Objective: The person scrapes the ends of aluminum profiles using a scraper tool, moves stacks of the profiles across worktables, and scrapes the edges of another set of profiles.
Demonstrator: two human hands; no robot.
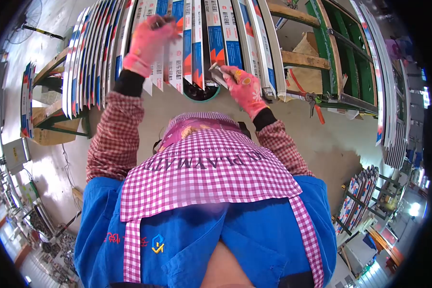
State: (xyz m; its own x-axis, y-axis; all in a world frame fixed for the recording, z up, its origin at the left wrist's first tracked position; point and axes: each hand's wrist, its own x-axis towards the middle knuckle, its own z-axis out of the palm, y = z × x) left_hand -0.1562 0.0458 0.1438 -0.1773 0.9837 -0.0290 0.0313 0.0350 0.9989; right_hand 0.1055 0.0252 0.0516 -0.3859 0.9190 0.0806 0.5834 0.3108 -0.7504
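Note:
My right hand (pixel 246 91), in a pink flowered glove, is closed on a short metal piece (pixel 218 76) held near the ends of the aluminium profiles (pixel 197 43). These long profiles lie side by side, wrapped in white, blue and red printed film. Farther left, my left hand (pixel 151 42), in a matching glove and partly blurred, is raised over the profiles with its fingers curled. Something small and dark shows at its fingertips, but I cannot tell what it is. Below the profile ends sits a green-rimmed tub (pixel 201 99) with dark contents, partly hidden.
More wrapped profiles (pixel 89 57) stand in a row on the left. To the right is a green and wood rack (pixel 331 57), with red-handled cutters (pixel 315 104) at its lower edge. A fan (pixel 26 19) stands at far left. Bundled profiles (pixel 357 197) lie lower right.

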